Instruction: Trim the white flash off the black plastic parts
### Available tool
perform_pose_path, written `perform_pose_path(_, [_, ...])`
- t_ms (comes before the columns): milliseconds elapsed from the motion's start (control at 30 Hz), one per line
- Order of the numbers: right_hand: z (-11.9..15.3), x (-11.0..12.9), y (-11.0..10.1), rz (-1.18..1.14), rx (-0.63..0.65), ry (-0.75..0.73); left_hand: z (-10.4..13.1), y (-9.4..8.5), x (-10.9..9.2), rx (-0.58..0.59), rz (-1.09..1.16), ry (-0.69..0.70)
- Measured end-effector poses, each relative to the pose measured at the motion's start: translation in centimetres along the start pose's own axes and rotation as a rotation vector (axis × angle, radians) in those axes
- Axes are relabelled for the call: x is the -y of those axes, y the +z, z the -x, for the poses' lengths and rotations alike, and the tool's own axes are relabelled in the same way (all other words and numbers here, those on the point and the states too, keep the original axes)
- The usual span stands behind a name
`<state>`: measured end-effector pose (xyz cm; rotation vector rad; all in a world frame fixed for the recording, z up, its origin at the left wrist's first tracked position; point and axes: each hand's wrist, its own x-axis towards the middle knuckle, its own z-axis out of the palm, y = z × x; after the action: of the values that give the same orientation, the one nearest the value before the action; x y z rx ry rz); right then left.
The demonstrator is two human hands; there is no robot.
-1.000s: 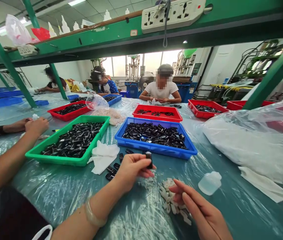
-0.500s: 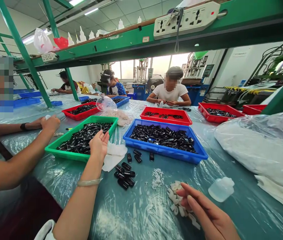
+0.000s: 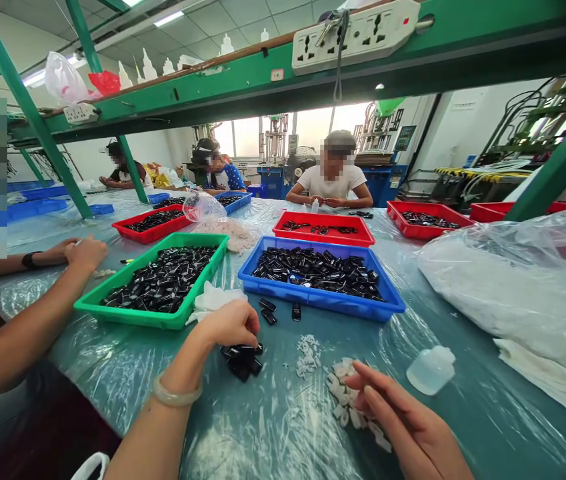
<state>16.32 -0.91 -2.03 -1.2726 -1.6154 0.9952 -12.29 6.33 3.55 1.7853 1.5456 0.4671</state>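
My left hand [image 3: 233, 323], a bangle on its wrist, reaches palm down over a small pile of black plastic parts [image 3: 241, 363]. Its fingers curl down onto the pile and their tips are hidden, so what they hold cannot be made out. At the lower right, my right hand [image 3: 393, 407] is beside a heap of whitish translucent pieces [image 3: 345, 400], thumb and forefinger apart, with nothing visible between them. Tiny white bits [image 3: 309, 355] lie between the two hands. A few more black parts [image 3: 268, 316] sit just in front of the blue tray [image 3: 323, 305].
A green tray [image 3: 133, 318] of black parts stands left, near a white cloth [image 3: 215, 298]. Red trays [image 3: 323, 230] are farther back. A translucent bottle [image 3: 431, 370] and a large plastic bag [image 3: 507, 280] are right. Another person's hands [image 3: 87, 252] work at left.
My left hand has come down from beside the green tray to the black pile, its fingers now curled. My right hand has barely moved. The view has shifted slightly.
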Motion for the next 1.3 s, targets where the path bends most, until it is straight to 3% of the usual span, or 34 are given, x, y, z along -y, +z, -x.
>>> perform_pose_path(233, [0.0,0.1,0.1,-0.008,-0.003,-0.023,0.2,0.9,-0.6,0.055,-0.385,-0.020])
perform_pose_path(433, [0.3,0.6,0.5,-0.034,-0.037,-0.050,0.3,1.5,-1.0,0.027,-0.447,0.019])
perform_pose_path(567, [0.2,0.7,0.9,0.008,-0.119,-0.116,0.5,1.9,-1.7,0.000,-0.339,0.115])
perform_pose_path(833, [0.3,1.2,0.5,0.159,0.038,-0.279,1.4,5.5,-4.3,0.254,-0.019,0.333])
perform_pose_path(1000, [0.4,2.3,0.8,0.181,0.134,-0.324,1.6,6.8,-4.3,0.265,0.138,0.429])
perform_pose_path(1200, [0.3,2.8,1.1,0.114,0.196,-0.162,1.8,7.1,-4.8,0.269,0.276,0.395])
perform_pose_path(1300, [0.2,3.0,1.1,-0.038,0.187,0.017,2.0,7.5,-5.2,0.274,0.410,0.278])
